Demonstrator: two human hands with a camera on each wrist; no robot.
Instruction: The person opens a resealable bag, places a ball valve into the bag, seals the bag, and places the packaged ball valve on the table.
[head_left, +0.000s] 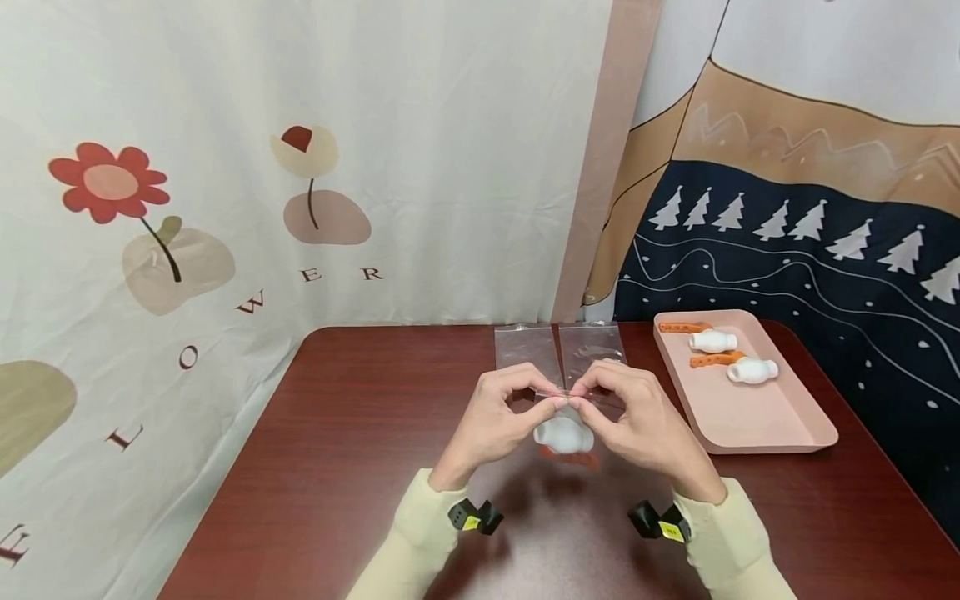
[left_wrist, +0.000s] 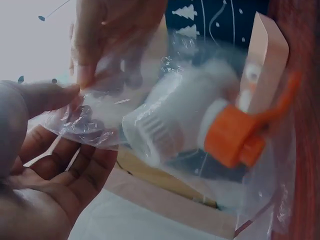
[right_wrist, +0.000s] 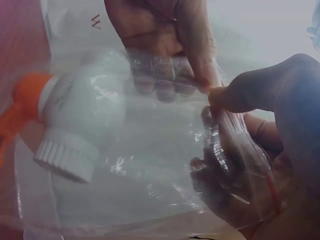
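The left hand [head_left: 501, 417] is pinching the edge of a clear, thin plastic bag [right_wrist: 155, 150] between thumb and index finger. The right hand [head_left: 637, 417] is pinching the same edge just beside it, the two sets of fingertips nearly meeting. Inside the bag, a white, rounded plastic fitting [right_wrist: 87, 112] with a ribbed collar is resting below the pinched edge; an orange plastic lever [left_wrist: 230, 137] is projecting from its side. Below the hands, a dark reddish-brown wooden table [head_left: 360, 417] is supporting the remaining items. Beyond the hands, two flat, clear plastic bags are lying side by side near the far edge: a left flat bag [head_left: 525, 346] and a right flat bag [head_left: 592, 342]. To the right, a shallow pink rectangular tray [head_left: 757, 421] is holding two more white fittings with orange levers, a far fitting [head_left: 712, 340] and a near fitting [head_left: 752, 371], both occupying the tray's far half. On each pale yellow sleeve [head_left: 423, 512], a small black device [head_left: 472, 518] is sitting at the wrist.
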